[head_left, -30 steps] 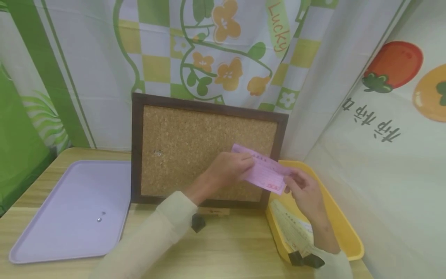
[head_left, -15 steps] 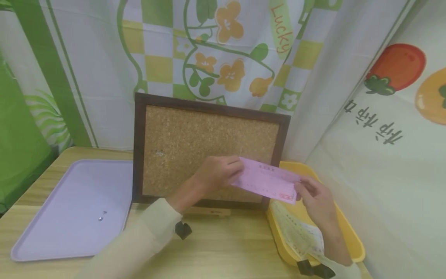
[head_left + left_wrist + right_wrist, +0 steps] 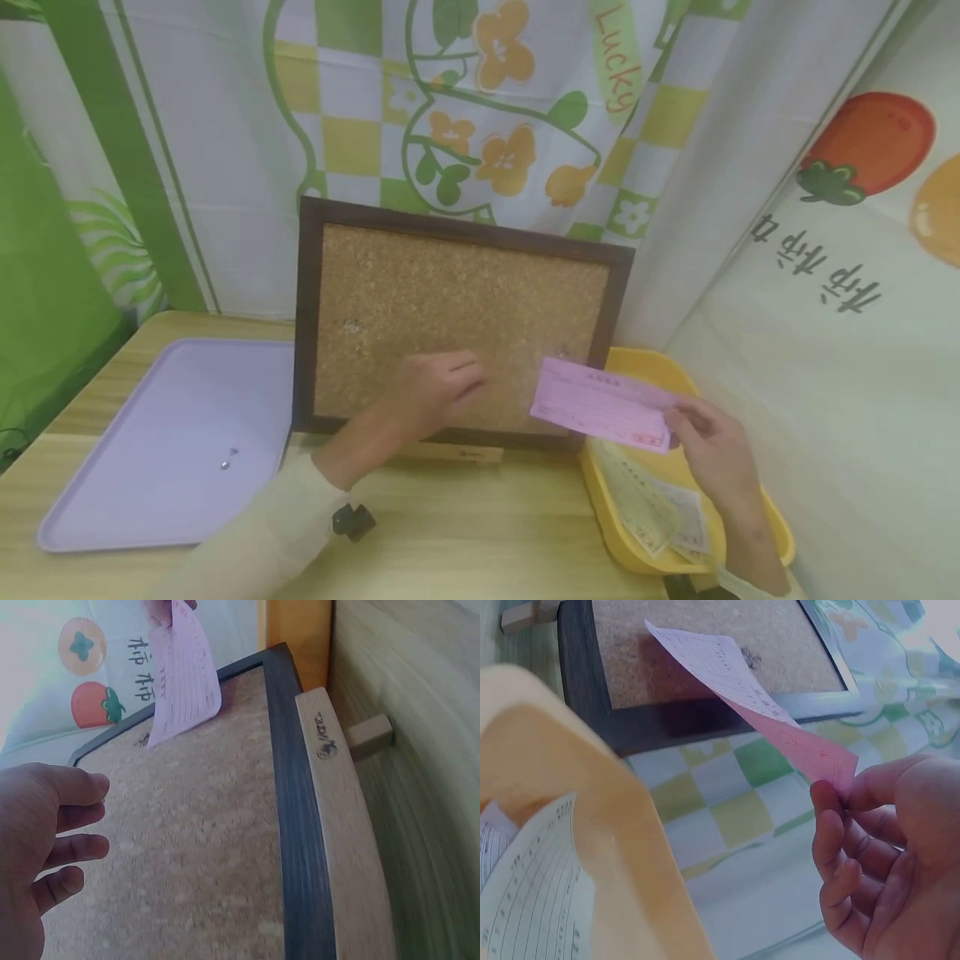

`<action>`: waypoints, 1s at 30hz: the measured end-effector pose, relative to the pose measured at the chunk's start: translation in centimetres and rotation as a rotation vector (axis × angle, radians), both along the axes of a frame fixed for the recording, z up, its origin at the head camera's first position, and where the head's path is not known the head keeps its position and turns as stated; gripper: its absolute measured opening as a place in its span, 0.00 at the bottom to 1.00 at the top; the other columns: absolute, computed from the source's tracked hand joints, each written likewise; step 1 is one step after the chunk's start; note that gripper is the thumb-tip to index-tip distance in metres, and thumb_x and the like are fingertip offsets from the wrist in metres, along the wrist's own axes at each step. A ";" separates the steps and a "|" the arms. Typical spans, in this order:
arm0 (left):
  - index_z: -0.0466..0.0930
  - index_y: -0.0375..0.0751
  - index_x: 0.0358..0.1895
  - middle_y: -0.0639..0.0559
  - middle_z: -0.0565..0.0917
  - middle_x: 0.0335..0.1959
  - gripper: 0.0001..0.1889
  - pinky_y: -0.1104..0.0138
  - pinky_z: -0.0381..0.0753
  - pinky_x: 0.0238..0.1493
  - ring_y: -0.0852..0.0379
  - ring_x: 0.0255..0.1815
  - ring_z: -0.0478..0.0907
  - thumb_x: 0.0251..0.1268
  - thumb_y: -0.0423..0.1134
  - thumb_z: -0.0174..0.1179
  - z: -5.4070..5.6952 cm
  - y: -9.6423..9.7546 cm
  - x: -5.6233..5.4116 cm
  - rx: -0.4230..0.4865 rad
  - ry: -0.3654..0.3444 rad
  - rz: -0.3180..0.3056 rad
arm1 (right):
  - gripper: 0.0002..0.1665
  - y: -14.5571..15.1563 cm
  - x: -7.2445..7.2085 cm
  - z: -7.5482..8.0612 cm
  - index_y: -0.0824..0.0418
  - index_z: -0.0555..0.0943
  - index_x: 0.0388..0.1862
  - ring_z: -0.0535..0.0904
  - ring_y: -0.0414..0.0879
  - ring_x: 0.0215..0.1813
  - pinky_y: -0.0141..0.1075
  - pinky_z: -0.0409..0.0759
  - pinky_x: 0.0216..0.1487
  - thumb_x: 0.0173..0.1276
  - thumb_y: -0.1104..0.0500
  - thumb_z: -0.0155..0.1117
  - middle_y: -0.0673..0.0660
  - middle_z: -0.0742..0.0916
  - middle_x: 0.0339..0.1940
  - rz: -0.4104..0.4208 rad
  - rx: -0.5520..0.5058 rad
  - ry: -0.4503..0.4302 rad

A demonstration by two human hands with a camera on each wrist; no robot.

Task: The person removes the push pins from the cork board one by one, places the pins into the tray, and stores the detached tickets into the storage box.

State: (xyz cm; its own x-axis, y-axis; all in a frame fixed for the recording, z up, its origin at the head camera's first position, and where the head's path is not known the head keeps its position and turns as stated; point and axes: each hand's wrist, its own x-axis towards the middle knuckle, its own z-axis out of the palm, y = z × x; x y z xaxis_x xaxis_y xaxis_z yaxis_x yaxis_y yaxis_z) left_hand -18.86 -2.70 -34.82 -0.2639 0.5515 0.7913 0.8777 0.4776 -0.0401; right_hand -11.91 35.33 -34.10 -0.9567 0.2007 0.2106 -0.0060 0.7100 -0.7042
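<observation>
A pink printed paper slip (image 3: 600, 406) with a red stamp is pinched at its right end by my right hand (image 3: 712, 442). It hangs in front of the lower right of the framed cork board (image 3: 450, 292), its left end free. My left hand (image 3: 431, 392) is before the board's lower middle, apart from the slip. Its fingers are loosely bent with nothing between them, as the left wrist view shows. Small shiny pins (image 3: 352, 327) show at the cork's left, and another pin (image 3: 561, 353) sits just above the slip's left end.
Right of the board stands a yellow bin (image 3: 780, 542) with several printed slips (image 3: 637, 508) inside. A lilac tray (image 3: 165, 433) on the left bears two small silver pins (image 3: 225, 464). A wooden stand (image 3: 457, 452) shows under the board, on the wooden table (image 3: 465, 533).
My left hand has let go of the slip's left end and moved left. The right hand has carried the slip right and slightly down, uncovering a pin on the board.
</observation>
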 end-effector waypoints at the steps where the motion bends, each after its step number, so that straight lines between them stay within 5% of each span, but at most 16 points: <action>1: 0.87 0.39 0.36 0.52 0.86 0.33 0.06 0.73 0.83 0.31 0.60 0.29 0.84 0.58 0.31 0.74 -0.1 -0.4 0.1 0.010 -0.005 -0.004 | 0.24 0.1 0.1 -0.1 0.62 0.80 0.65 0.82 0.45 0.42 0.39 0.72 0.44 0.81 0.48 0.57 0.57 0.89 0.42 -0.005 0.002 -0.019; 7: 0.86 0.37 0.34 0.51 0.85 0.31 0.06 0.73 0.83 0.29 0.59 0.27 0.83 0.55 0.28 0.74 -0.9 -2.7 0.3 0.054 -0.011 -0.010 | 0.26 1.3 0.3 -0.6 0.62 0.79 0.66 0.82 0.47 0.42 0.40 0.71 0.44 0.81 0.46 0.56 0.59 0.89 0.45 -0.012 0.040 -0.063; 20: 0.85 0.39 0.32 0.53 0.84 0.29 0.07 0.70 0.80 0.21 0.61 0.23 0.81 0.54 0.29 0.75 -1.9 -5.8 0.6 0.035 0.007 0.094 | 0.27 4.2 2.0 -1.6 0.67 0.79 0.64 0.80 0.45 0.35 0.35 0.71 0.29 0.80 0.47 0.57 0.62 0.89 0.43 -0.095 0.152 -0.105; 30: 0.85 0.39 0.34 0.51 0.87 0.32 0.08 0.68 0.78 0.16 0.59 0.22 0.83 0.52 0.30 0.75 -2.4 -10.1 1.8 0.004 -0.002 0.202 | 0.27 4.3 1.7 -2.0 0.71 0.78 0.63 0.85 0.51 0.37 0.38 0.77 0.33 0.80 0.50 0.56 0.66 0.87 0.44 -0.133 0.215 -0.151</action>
